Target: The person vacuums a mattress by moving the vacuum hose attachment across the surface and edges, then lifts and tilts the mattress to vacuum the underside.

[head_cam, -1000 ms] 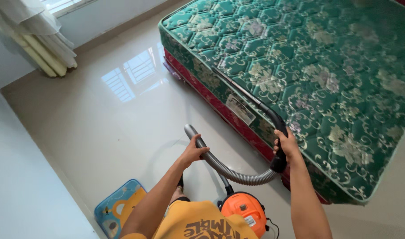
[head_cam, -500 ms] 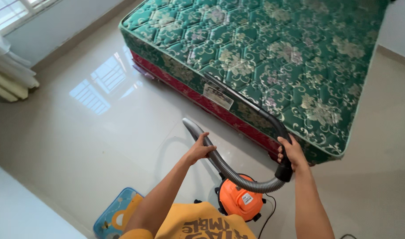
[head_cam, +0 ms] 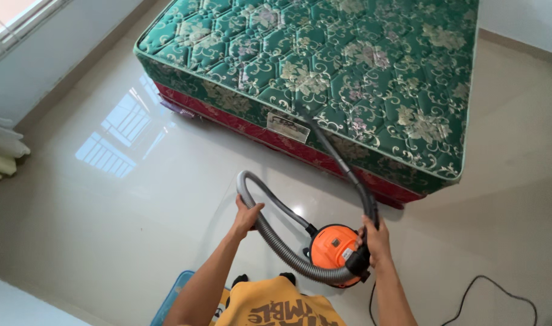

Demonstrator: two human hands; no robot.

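— Both hands are closed on the vacuum, aren't they?
— Yes: our left hand (head_cam: 245, 215) grips the grey ribbed hose (head_cam: 276, 241), our right hand (head_cam: 375, 238) clamps the black wand handle (head_cam: 367, 202).
— And the machine?
— We see the orange vacuum body (head_cam: 333, 247) on the glossy floor (head_cam: 137, 199) between our arms, its cord (head_cam: 481, 296) trailing right.
— Farther off?
— The wand reaches the green quilted mattress (head_cam: 348, 66); beyond, a window (head_cam: 10, 18).
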